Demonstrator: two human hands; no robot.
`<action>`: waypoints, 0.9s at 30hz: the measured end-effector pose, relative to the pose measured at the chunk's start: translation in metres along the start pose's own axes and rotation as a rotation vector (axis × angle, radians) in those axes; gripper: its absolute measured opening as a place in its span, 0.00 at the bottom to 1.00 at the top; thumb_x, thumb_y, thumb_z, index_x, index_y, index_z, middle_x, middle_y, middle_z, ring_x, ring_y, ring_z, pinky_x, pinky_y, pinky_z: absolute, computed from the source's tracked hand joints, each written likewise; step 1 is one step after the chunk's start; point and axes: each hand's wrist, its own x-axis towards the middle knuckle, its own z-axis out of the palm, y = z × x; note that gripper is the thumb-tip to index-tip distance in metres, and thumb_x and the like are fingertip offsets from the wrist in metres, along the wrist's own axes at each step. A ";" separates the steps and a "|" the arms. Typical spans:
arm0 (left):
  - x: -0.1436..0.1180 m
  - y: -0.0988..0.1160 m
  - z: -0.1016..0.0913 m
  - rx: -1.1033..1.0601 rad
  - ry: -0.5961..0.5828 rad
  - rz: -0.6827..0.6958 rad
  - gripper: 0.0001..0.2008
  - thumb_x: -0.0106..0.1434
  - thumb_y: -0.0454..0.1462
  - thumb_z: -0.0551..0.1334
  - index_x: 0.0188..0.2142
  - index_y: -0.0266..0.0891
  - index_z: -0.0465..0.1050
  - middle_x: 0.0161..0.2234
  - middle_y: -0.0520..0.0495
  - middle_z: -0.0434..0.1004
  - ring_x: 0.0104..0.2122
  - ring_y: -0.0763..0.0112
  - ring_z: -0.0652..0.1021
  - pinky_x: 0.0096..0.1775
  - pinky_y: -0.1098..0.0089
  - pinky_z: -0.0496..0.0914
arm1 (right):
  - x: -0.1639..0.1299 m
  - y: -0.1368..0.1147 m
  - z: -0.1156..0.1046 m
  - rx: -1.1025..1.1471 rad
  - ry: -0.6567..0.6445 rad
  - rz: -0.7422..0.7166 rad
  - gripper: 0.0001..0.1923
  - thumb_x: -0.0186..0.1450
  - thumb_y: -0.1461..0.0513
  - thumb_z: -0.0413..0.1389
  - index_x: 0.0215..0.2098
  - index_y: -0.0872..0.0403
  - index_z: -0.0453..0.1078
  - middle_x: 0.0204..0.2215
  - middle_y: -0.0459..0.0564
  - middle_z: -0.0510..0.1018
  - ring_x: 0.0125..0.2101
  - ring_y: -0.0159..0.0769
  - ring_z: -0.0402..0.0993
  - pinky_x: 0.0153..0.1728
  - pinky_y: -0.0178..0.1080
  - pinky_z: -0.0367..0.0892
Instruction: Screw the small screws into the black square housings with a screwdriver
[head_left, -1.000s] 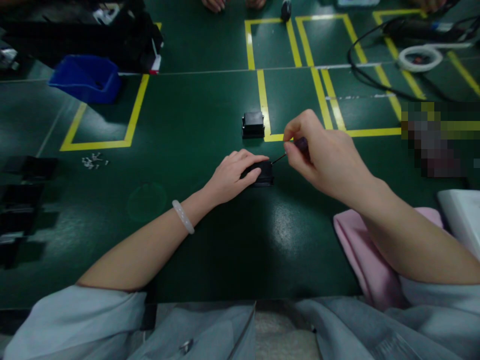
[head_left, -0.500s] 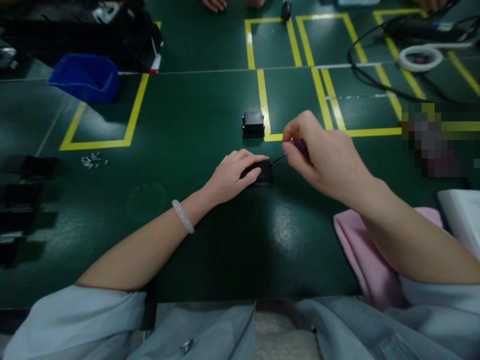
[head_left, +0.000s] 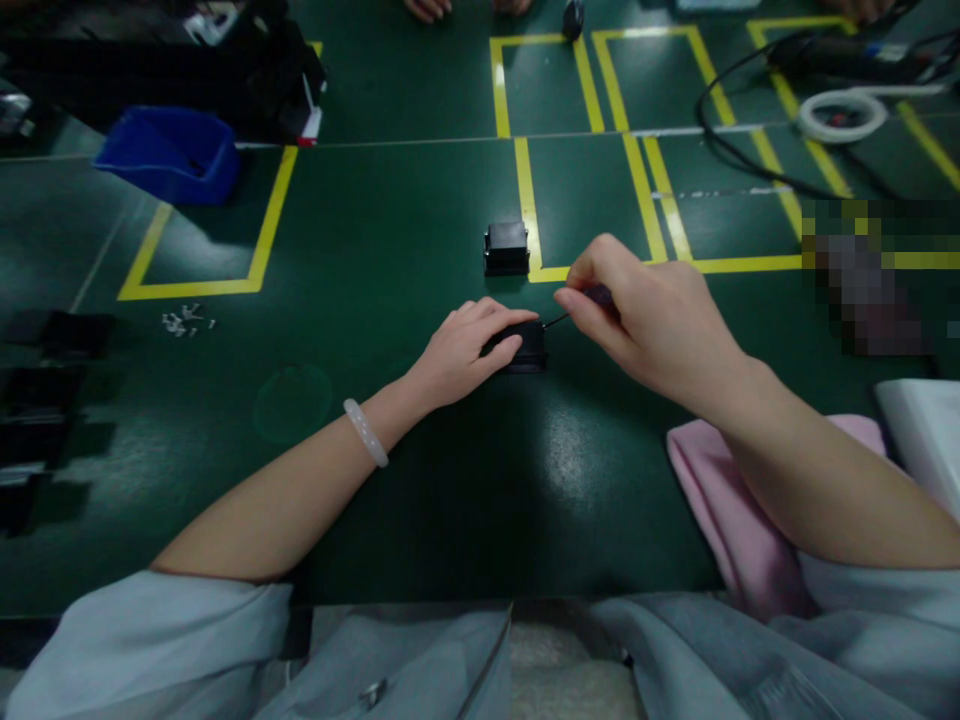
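Inspector A: Nearest the body, a pink cloth [head_left: 720, 520] lies under the right forearm at the table's near edge. Left wrist carries a pale bracelet [head_left: 366, 432].

Inspector B: Hands?

Inspector A: Left hand [head_left: 465, 350] lies flat, fingers curled over a small black box [head_left: 525, 346] on the green table [head_left: 420, 500], pressing it down. Right hand [head_left: 652, 320] is closed in a pinch on a screwdriver [head_left: 600, 296]; its thin shaft slants down to the box's right upper edge.

Inspector B: Beyond that?

Inspector A: A second black box [head_left: 506, 248] stands just past the first, beside yellow tape [head_left: 525, 200]. Loose small screws [head_left: 186, 320] lie far left. Further off, a blue bin [head_left: 172, 155] at left, a white ring [head_left: 840, 115] and black cable [head_left: 720, 150] at right.
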 end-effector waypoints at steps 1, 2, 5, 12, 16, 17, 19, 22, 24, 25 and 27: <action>0.000 0.000 0.000 -0.001 0.000 0.001 0.20 0.71 0.43 0.48 0.58 0.42 0.66 0.47 0.45 0.71 0.46 0.63 0.69 0.49 0.63 0.62 | 0.000 0.000 0.000 -0.006 0.001 0.002 0.17 0.70 0.54 0.40 0.44 0.56 0.64 0.29 0.49 0.76 0.25 0.34 0.72 0.25 0.36 0.57; 0.000 0.000 0.000 -0.002 0.001 0.002 0.20 0.71 0.43 0.48 0.58 0.42 0.66 0.47 0.45 0.71 0.46 0.63 0.69 0.49 0.63 0.62 | 0.000 -0.001 0.000 -0.005 0.008 0.007 0.16 0.70 0.55 0.41 0.44 0.57 0.64 0.29 0.49 0.77 0.25 0.34 0.72 0.25 0.36 0.57; 0.001 -0.001 0.000 0.001 0.002 0.006 0.20 0.71 0.43 0.48 0.58 0.42 0.66 0.47 0.45 0.71 0.46 0.64 0.69 0.49 0.63 0.62 | 0.000 -0.001 0.001 0.012 0.035 0.018 0.14 0.69 0.58 0.42 0.46 0.58 0.63 0.33 0.51 0.78 0.28 0.36 0.74 0.26 0.36 0.59; 0.001 -0.001 0.000 0.004 0.005 0.005 0.20 0.71 0.43 0.48 0.58 0.42 0.66 0.47 0.45 0.71 0.46 0.64 0.69 0.49 0.63 0.62 | 0.000 -0.001 0.001 -0.025 0.029 0.004 0.17 0.70 0.54 0.41 0.43 0.55 0.65 0.28 0.48 0.76 0.24 0.32 0.71 0.24 0.35 0.55; 0.001 0.000 -0.001 -0.001 0.001 0.010 0.20 0.71 0.42 0.48 0.58 0.41 0.66 0.47 0.45 0.71 0.46 0.64 0.69 0.49 0.64 0.62 | 0.000 -0.001 0.002 0.001 0.036 0.024 0.14 0.69 0.58 0.41 0.46 0.56 0.62 0.33 0.50 0.78 0.27 0.34 0.73 0.26 0.36 0.58; 0.001 0.000 0.000 -0.002 0.000 0.009 0.20 0.71 0.42 0.48 0.58 0.41 0.66 0.47 0.45 0.71 0.46 0.64 0.69 0.49 0.64 0.62 | 0.000 0.000 0.002 0.004 0.038 0.026 0.14 0.69 0.58 0.41 0.46 0.56 0.62 0.33 0.51 0.78 0.28 0.34 0.73 0.26 0.36 0.58; 0.001 0.000 0.000 0.001 -0.001 0.004 0.20 0.71 0.42 0.48 0.58 0.42 0.66 0.47 0.45 0.71 0.46 0.64 0.69 0.49 0.63 0.62 | 0.000 0.000 0.002 0.004 0.039 0.017 0.14 0.69 0.56 0.42 0.45 0.56 0.62 0.32 0.50 0.77 0.27 0.34 0.73 0.25 0.36 0.58; 0.001 -0.001 0.000 0.002 0.002 0.001 0.20 0.71 0.43 0.48 0.58 0.42 0.66 0.47 0.45 0.71 0.46 0.63 0.69 0.49 0.63 0.62 | 0.000 0.001 0.003 -0.001 0.030 0.001 0.17 0.70 0.52 0.42 0.42 0.56 0.63 0.29 0.48 0.75 0.25 0.33 0.71 0.24 0.35 0.57; 0.001 -0.001 0.000 0.001 -0.001 0.003 0.20 0.71 0.43 0.48 0.58 0.42 0.66 0.47 0.45 0.71 0.46 0.63 0.69 0.49 0.63 0.62 | 0.001 0.000 0.002 0.002 0.025 0.013 0.16 0.70 0.53 0.42 0.43 0.56 0.63 0.29 0.49 0.76 0.26 0.34 0.72 0.25 0.35 0.58; 0.001 0.000 0.000 0.000 -0.003 0.003 0.20 0.71 0.43 0.48 0.58 0.42 0.66 0.47 0.45 0.71 0.46 0.63 0.69 0.49 0.63 0.62 | 0.001 0.000 0.002 0.010 0.027 0.023 0.15 0.70 0.54 0.42 0.44 0.56 0.63 0.31 0.50 0.77 0.27 0.35 0.74 0.25 0.36 0.59; 0.001 0.000 -0.001 -0.001 -0.005 0.004 0.20 0.71 0.43 0.48 0.58 0.42 0.66 0.47 0.45 0.71 0.46 0.63 0.69 0.49 0.63 0.62 | 0.001 -0.001 0.002 0.025 0.035 0.044 0.14 0.69 0.57 0.43 0.46 0.58 0.62 0.35 0.53 0.78 0.31 0.38 0.76 0.27 0.37 0.62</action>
